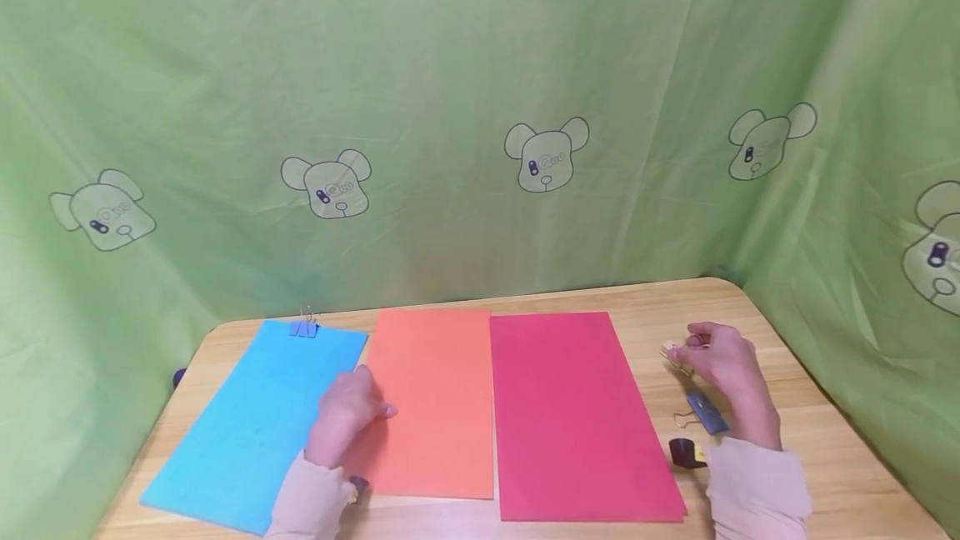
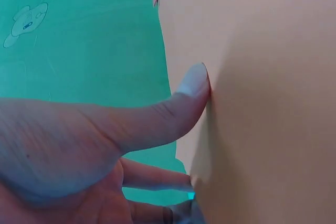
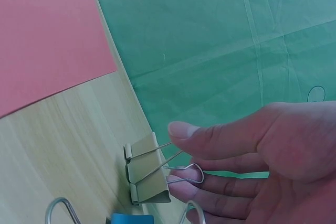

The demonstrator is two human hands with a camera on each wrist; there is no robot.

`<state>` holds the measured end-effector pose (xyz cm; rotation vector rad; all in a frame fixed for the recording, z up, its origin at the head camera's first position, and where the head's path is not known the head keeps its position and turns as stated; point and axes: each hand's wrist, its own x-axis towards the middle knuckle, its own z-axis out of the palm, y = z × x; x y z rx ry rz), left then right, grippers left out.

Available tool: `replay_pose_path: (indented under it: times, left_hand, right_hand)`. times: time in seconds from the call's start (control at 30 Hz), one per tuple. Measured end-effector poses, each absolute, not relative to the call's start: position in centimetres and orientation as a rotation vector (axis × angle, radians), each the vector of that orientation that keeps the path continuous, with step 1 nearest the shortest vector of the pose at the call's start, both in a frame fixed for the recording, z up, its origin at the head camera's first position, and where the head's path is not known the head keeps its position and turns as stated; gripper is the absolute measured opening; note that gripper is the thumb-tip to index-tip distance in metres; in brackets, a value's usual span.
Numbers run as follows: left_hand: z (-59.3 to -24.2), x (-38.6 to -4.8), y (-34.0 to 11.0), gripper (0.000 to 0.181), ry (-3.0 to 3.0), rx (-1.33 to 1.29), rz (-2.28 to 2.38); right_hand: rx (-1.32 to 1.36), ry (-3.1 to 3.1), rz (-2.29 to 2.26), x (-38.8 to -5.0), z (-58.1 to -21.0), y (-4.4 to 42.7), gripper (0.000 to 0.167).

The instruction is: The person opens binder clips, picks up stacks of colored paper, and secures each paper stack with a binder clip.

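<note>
My left hand (image 1: 347, 411) is at the left edge of a stack of orange paper (image 1: 438, 407). In the left wrist view its thumb (image 2: 194, 82) presses the orange face while the other fingers reach to the edge and partly behind it. At the right of the table, my right hand (image 1: 723, 361) holds a pale yellow binder clip (image 3: 147, 169) by its wire handles, thumb on one handle and fingers at the other. The clip's jaw side points away from the fingers, toward the tabletop. A blue binder clip (image 1: 707, 413) lies just below that hand.
Left of the orange stack lies blue paper (image 1: 255, 423) with a purple-blue binder clip (image 1: 303, 329) on its top edge. Deep pink paper (image 1: 577, 415) lies to the right. A green curtain (image 1: 435, 90) with bear-head prints surrounds the wooden table (image 1: 832, 465).
</note>
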<state>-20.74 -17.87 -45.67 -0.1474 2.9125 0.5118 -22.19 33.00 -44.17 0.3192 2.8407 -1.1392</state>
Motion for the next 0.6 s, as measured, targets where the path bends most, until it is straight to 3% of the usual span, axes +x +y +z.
replay_pose_path:
  times: [0.17,0.4,0.6]
  left_hand:
    - [-45.81,-20.93,-18.26,0.059,2.909,-0.133,0.572]
    - [-46.06,-21.08,-18.32,0.101,2.924,-0.144,0.590]
    - [-46.35,-21.27,-18.15,0.099,2.968,-0.162,0.693]
  right_hand:
    - [0.316,2.847,-1.132,-22.18,-44.19,33.00,0.075]
    - [0.319,2.878,-1.144,-22.22,-44.28,32.92,0.079]
    - [0.330,2.878,-1.169,-22.18,-44.37,32.86,0.078]
